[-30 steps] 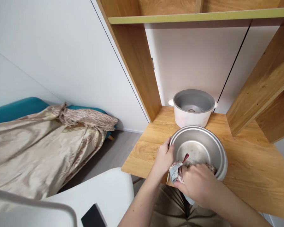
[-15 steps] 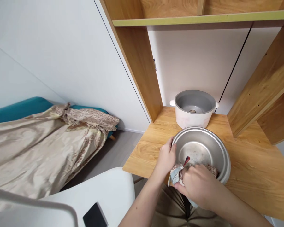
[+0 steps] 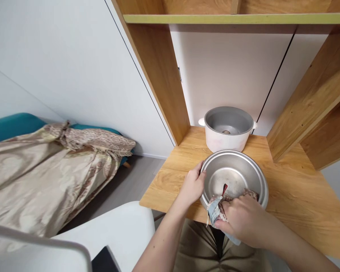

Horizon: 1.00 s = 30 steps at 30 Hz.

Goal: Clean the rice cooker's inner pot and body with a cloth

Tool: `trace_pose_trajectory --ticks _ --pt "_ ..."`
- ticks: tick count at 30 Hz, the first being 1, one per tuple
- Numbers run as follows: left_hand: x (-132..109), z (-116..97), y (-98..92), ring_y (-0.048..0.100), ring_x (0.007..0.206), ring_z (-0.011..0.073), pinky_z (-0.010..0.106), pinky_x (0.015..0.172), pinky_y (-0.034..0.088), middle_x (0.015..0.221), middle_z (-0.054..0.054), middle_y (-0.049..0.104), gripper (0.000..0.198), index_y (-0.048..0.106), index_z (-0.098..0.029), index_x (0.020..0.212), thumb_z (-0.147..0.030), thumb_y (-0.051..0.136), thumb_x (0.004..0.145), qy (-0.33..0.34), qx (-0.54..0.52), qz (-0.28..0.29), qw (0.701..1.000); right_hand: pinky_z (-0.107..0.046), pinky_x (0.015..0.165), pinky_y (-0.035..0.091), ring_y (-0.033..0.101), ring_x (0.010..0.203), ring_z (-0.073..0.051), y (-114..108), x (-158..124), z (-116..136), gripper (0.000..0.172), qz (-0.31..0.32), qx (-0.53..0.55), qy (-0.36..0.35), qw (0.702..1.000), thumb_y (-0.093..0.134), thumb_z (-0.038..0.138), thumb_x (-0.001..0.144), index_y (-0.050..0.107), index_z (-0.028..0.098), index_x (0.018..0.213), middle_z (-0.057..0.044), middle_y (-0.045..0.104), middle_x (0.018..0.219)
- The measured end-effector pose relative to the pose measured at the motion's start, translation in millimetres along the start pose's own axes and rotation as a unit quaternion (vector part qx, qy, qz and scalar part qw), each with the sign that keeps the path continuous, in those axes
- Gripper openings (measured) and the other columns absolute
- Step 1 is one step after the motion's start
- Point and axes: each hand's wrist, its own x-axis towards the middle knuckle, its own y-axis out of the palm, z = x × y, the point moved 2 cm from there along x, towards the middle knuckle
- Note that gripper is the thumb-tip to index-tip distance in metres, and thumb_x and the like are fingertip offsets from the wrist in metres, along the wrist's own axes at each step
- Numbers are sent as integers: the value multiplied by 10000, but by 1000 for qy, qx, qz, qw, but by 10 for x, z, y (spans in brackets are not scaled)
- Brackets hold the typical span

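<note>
Wood desk, lower rt. of frame: 1 cooker body, 1 metal pot. L hand pinches pot; R hand, clutching 1 cloth, sits farther rt. vs. pot than earlier.

L grip clamped; R grip curled, knuckles up.

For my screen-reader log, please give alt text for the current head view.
The left hand grips the rim of a metal pot on a wooden tabletop while the right hand holds a patterned cloth over the pot's near edge. Behind stands a white container, grey inside; at left are a white chair and a fabric-draped teal sofa.
</note>
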Motion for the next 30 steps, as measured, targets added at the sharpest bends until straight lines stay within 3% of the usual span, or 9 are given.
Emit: trace_pose_trajectory --ticks 4,9,17,22,30 --pt "38 28 48 618 1303 294 443 1159 424 1365 95 701 446 693 -184 1288 -300 543 884 -8 -28 -17 999 -306 649 411 726 743 -236 -57 27 -8 380 11 8 -5 1000 538 505 1033 725 189 934 -73 779 825" --pt "-22 82 112 562 1367 307 469 1199 360 1439 134 644 455 664 -159 1299 -320 555 888 -92 -61 -71 991 -314 588 368 713 683 -235 -80 87 38 347 -16 2 -5 1000 544 480 1028 710 204 899 -65 761 747" --pt "-327 36 193 641 1171 275 420 1032 467 1243 102 710 444 591 -194 1241 -396 560 848 -93 -97 -75 988 -322 559 334 705 659 -225 -10 127 66 322 -27 -6 -7 1000 556 459 1024 706 207 891 -54 758 738" --pt "-297 54 215 649 981 261 406 908 483 1024 79 709 276 595 -206 1002 -390 486 827 -106 -71 -89 988 -337 563 331 715 712 -230 -4 193 177 184 -12 30 -7 999 582 360 1022 705 230 983 -27 775 850" --pt "-285 62 169 656 929 265 415 870 481 968 77 716 225 586 -214 974 -355 478 835 -116 -45 -102 987 -321 647 402 708 760 -219 -67 258 227 161 -6 50 -28 998 591 307 1016 704 198 979 -57 770 888"
